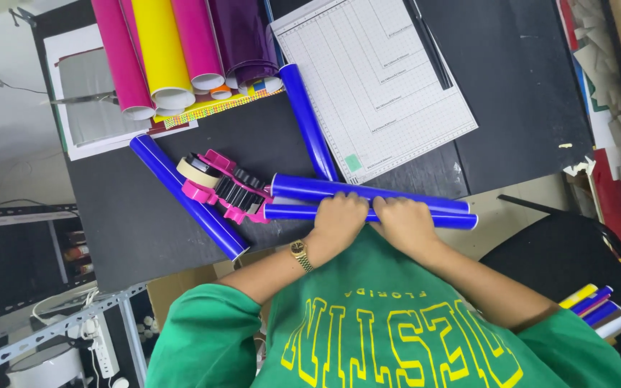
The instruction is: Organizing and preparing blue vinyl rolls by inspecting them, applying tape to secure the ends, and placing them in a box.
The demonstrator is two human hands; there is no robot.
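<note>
Head view, looking straight down: a person in a green sweatshirt is leaning over a black table. Both hands are resting side by side on two blue rolls that are lying close together, parallel, along the table's near edge.

The left hand, wearing a gold watch at the wrist, is curling its fingers over the rolls, fingers pressed together and gripping them from above. The right hand is doing the same just beside it, fingers together and wrapping over the rolls; the two hands are almost touching.

A pink tape dispenser with a roll of pale tape is sitting just left of the rolls' ends, touching or nearly touching them. A third blue roll is lying diagonally beneath the dispenser, and a fourth is slanting down from above toward the held pair.

At the far edge, upright-looking rolls in pink, yellow and purple are lying bunched together. To their right, a white gridded mat is lying at a tilt. More yellow and blue rolls are showing at the lower right, off the table.
</note>
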